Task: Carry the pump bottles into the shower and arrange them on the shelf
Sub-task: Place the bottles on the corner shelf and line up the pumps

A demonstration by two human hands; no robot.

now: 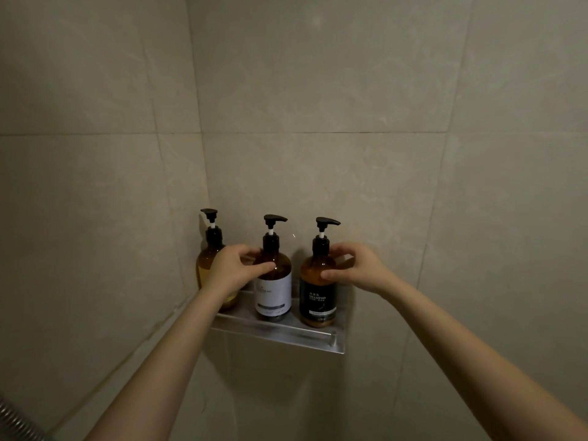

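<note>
Three amber pump bottles stand upright in a row on a metal corner shelf (286,337). The left bottle (206,262) has no label facing me and is partly hidden by my left wrist. The middle bottle (274,294) carries a white label, and my left hand (235,268) grips its shoulder. The right bottle (318,300) has a black label reading SHAMPOO, with my right hand (356,270) closed around its shoulder below the black pump.
Beige tiled walls (318,90) meet in a corner right behind the shelf. A ribbed metal shower hose (16,421) shows at the bottom left edge.
</note>
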